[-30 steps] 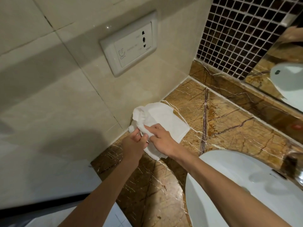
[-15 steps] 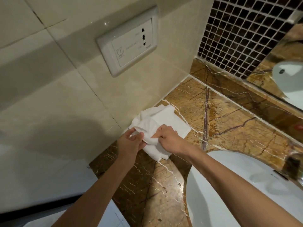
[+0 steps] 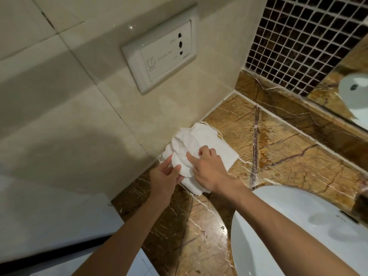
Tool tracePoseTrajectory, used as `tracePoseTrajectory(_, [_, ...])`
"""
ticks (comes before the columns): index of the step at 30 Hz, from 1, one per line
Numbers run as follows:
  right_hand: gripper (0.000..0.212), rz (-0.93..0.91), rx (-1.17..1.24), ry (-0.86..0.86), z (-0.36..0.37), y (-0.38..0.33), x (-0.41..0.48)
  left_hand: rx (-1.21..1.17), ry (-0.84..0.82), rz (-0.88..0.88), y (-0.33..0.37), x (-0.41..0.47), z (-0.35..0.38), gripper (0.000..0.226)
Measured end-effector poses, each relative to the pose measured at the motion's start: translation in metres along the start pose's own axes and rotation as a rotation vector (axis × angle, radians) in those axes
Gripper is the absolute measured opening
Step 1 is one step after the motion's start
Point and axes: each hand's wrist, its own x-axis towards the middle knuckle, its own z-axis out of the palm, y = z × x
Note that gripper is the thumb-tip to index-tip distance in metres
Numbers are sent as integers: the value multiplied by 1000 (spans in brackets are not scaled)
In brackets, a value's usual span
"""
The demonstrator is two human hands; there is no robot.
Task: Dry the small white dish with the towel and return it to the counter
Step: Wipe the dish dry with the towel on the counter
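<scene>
Trouble, if it came, looked likeliest at the dish (image 3: 180,166) itself: small, white and smooth, it sat up off the desk (image 3: 278,152) in the left hand (image 3: 163,176), tucked close to the tiled wall (image 3: 89,116), with only part of its rounded edge showing out of the towel (image 3: 201,140). The left fingers (image 3: 176,168) were curled around that edge, thumb over the top, pinching the dish. The right hand (image 3: 209,168) pressed a fold of towel against it, its fingers (image 3: 191,159) bunched and closed on the cloth. If the glaze was wet, I judged a hard rub from the right could twist the dish out of that light hold, and the stone desk below would not forgive a drop. White on white was another hazard: the dish could vanish into the folds and slide out unseen. The basin (image 3: 298,226) sat near on the right, another hard surface to knock against. Loose towel trailed down onto the desk and could catch underneath when the dish goes back down.

Writing was scarce. The wall socket plate (image 3: 159,56) carried a shaver pictogram and faint lines of small print beside its holes, too blurred to read. No brand showed on the towel or the dish.
</scene>
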Motion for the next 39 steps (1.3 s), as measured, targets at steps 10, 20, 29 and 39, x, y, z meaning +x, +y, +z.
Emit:
tracePoseTrajectory(10, [46, -69, 139, -108, 0, 2, -3, 3, -38, -28, 1, 8, -8, 31])
tracePoseTrajectory(20, [46, -111, -119, -31, -11, 21, -4, 29, 0, -18, 0, 6, -2, 40])
tracePoseTrajectory(29, [64, -9, -10, -79, 1, -9, 2, 163, 30, 88, -9, 5, -2, 31])
tracePoseTrajectory(39, [27, -166, -43, -34, -13, 21, -13, 207, 21, 86, -13, 9, -4, 36])
